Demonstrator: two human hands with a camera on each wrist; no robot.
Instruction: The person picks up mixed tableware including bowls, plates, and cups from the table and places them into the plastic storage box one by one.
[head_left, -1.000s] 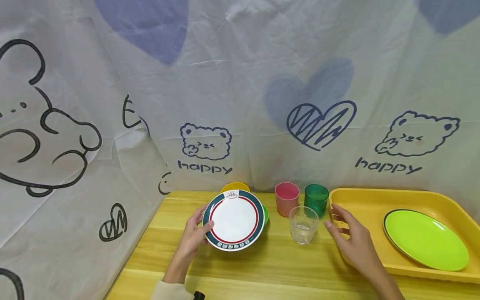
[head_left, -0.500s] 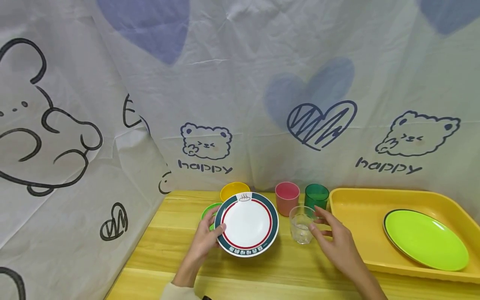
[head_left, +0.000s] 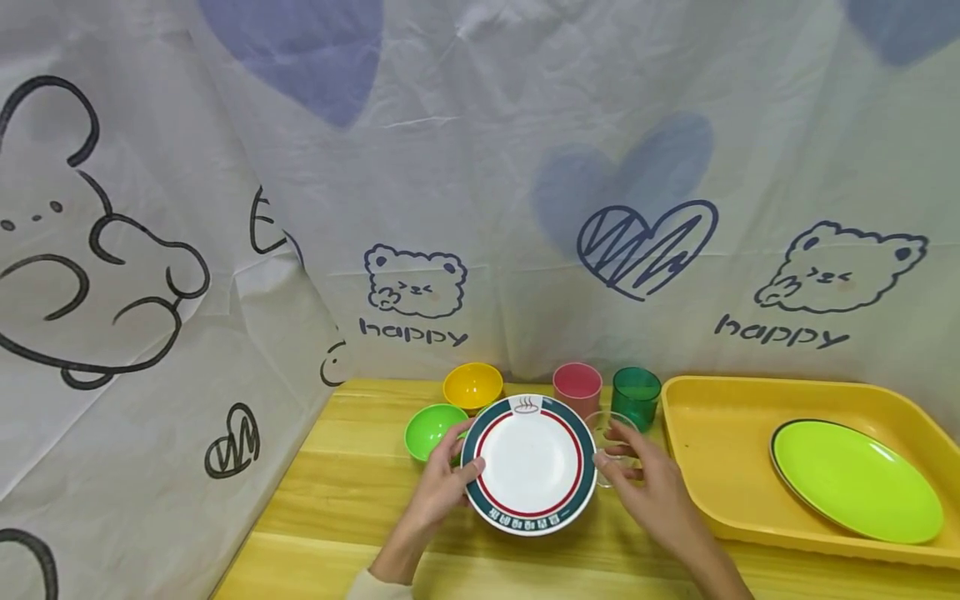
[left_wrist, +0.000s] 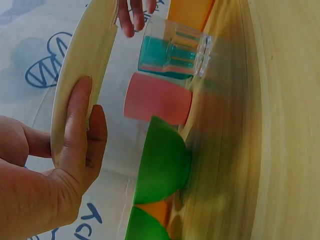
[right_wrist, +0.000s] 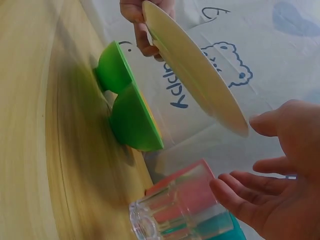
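A white plate (head_left: 530,462) with a dark green border and a red ring is held above the table, tilted. My left hand (head_left: 442,487) grips its left edge, thumb on the face and fingers beneath, as the left wrist view shows. At the opposite edge is my right hand (head_left: 651,487), its thumb tip right at the rim and its fingers loosely extended below. Behind those fingers stands a clear glass (right_wrist: 175,205). Two green bowls (left_wrist: 162,165) sit under and beyond the plate; in the head view the plate hides one of them.
A yellow bowl (head_left: 472,386), a pink cup (head_left: 577,385) and a green cup (head_left: 636,396) line the back by the cloth. On the right, a yellow tray (head_left: 720,417) bears a lime-green plate (head_left: 855,479). A patterned cloth hangs behind the wooden table (head_left: 315,517).
My left hand has carried the white plate to the right and nearer to me, uncovering a green bowl and the yellow bowl. My right hand has moved left from the tray to the plate's edge.
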